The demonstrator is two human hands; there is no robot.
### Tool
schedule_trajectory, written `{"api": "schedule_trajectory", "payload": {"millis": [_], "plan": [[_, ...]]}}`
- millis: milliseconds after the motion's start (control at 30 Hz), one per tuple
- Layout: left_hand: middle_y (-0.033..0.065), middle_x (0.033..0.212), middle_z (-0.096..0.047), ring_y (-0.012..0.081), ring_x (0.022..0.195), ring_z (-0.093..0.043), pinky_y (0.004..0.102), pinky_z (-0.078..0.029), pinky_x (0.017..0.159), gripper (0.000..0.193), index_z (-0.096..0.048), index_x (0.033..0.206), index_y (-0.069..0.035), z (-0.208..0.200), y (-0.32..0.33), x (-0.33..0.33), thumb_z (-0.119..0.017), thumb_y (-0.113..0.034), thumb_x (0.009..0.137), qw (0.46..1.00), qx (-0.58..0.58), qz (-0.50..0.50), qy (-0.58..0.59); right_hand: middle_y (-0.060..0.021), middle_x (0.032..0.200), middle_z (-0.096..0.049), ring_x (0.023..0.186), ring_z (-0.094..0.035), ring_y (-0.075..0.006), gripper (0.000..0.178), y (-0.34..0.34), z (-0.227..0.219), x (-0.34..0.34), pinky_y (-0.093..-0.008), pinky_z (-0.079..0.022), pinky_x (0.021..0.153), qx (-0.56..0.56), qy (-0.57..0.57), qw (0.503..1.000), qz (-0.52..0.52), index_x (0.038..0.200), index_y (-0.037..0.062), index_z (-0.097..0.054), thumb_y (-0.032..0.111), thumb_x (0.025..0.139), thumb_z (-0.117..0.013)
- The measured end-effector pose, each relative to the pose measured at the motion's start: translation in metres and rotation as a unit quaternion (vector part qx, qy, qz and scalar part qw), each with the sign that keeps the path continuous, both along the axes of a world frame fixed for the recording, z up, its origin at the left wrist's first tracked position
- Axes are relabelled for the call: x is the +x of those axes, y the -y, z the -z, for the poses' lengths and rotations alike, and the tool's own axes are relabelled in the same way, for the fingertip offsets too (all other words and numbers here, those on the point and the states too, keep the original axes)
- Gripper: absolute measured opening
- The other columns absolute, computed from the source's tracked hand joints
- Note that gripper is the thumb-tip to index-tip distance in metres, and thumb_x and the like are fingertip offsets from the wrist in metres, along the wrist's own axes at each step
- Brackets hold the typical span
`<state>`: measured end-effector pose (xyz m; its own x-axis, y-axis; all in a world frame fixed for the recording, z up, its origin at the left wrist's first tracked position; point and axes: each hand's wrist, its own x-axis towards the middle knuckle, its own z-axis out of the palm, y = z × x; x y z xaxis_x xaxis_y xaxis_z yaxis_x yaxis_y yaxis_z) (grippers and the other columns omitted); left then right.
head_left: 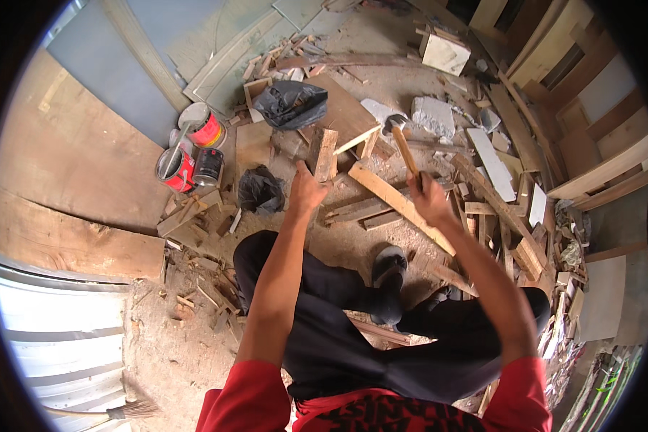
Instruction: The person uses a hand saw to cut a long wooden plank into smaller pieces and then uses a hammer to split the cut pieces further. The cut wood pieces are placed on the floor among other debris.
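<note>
My left hand (307,189) is closed round the lower end of a short wooden block (325,150), which stands upright at the near edge of a low wooden board (342,108). In my right hand (430,196) is the wooden handle of a hammer (404,147); its dark metal head is raised, pointing away from me and apart from the block. Between the two hands a long pale plank (396,201) slants down toward my right knee. A black plastic bag (290,104) rests on the board's far left corner.
Paint cans (174,170) stand at the left beside a leaning plywood sheet (72,137). Another black bag (260,191) lies near my left forearm. Wood scraps (515,230) are heaped at the right, near a broken white block (433,117). A broom (131,410) lies lower left.
</note>
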<state>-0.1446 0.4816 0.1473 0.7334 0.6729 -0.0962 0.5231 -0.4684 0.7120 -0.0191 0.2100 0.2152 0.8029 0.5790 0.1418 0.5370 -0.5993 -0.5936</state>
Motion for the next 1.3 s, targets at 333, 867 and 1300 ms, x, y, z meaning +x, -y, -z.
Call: {"api": "schedule_trajectory", "payload": {"millis": [333,867,1300], "plan": [[0.0328,0.115,-0.059,0.0457,0.104,-0.062,0.0498,-0.053,0.087,0.08,-0.029,0.135,0.004,0.029,-0.069,-0.02,-0.076,-0.022,0.075,0.994,0.067,0.085,0.008,-0.0227,0.068,-0.059,0.062,-0.062,-0.0388,0.037,0.003,-0.143,0.02,-0.0473,-0.046,0.058,-0.156,0.078,0.969,-0.176,0.101,-0.0012,-0.053,0.035,0.102,-0.05],[0.0292,0.112,-0.059,0.0489,0.104,-0.059,0.0525,-0.051,0.084,0.063,-0.039,0.118,-0.002,0.085,-0.074,-0.041,-0.076,-0.018,0.069,0.994,0.077,0.071,-0.039,-0.0155,0.069,-0.06,0.063,-0.06,-0.0242,0.041,-0.071,0.048,-0.006,-0.0382,-0.048,0.062,0.067,-0.251,0.961,-0.098,0.097,-0.0029,-0.052,0.038,0.104,-0.048],[0.0275,0.107,-0.06,0.0494,0.101,-0.059,0.053,-0.052,0.08,0.059,-0.038,0.112,-0.005,0.089,-0.074,-0.034,-0.076,-0.016,0.068,0.993,0.088,0.074,-0.006,-0.0277,0.075,-0.06,0.075,-0.06,-0.0518,0.033,-0.093,0.071,-0.009,-0.0524,-0.047,0.062,-0.007,-0.182,0.973,-0.139,0.106,-0.0036,-0.051,0.029,0.101,-0.053]]}}
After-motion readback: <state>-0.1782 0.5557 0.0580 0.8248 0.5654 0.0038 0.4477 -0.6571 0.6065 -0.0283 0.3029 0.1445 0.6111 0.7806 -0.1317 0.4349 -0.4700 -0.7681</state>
